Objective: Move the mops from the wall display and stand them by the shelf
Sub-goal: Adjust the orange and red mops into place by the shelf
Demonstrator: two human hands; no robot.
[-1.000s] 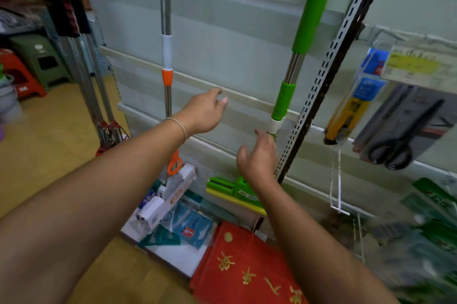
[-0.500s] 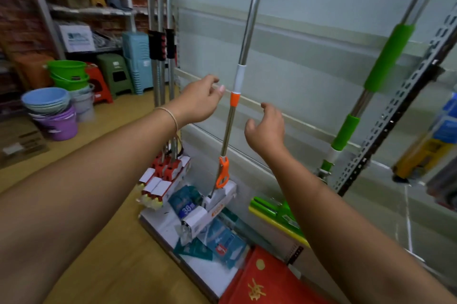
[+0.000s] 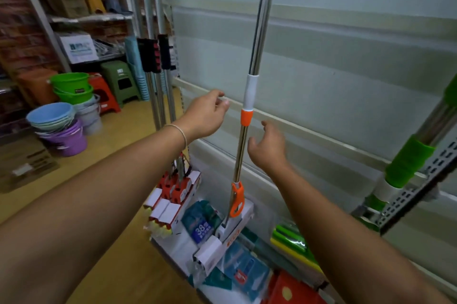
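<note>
1. Both arms reach forward from the near edge toward the wall display (image 3: 333, 61), one on each side of the orange-collared mop (image 3: 247, 115).
2. The left hand (image 3: 205, 118) is raised left of the pole, level with the white and orange collars. Its fingers are loosely bent and hold nothing; the fingertips are near the pole but apart from it. A thin bracelet (image 3: 179, 131) circles the wrist.
3. The right hand (image 3: 268, 147) sits lower and just right of the pole, palm turned toward it, fingers spread and relaxed, holding nothing. The thumb is close to the steel shaft; contact cannot be confirmed.
4. The orange-collared mop stands nearly upright against the wall display, its boxed head (image 3: 222, 237) resting on the low white base among packets.
5. A green-gripped mop (image 3: 408, 162) leans at the right; its top is cut off by the frame edge and its head is partly hidden behind the right forearm.
6. More mops (image 3: 158, 61) with black-and-red grips stand far left against the display; their tops leave the frame.
7. At far left are a shelf (image 3: 81, 16) with boxes, stacked basins and buckets (image 3: 61, 120), and stools, all somewhat blurred.
</note>
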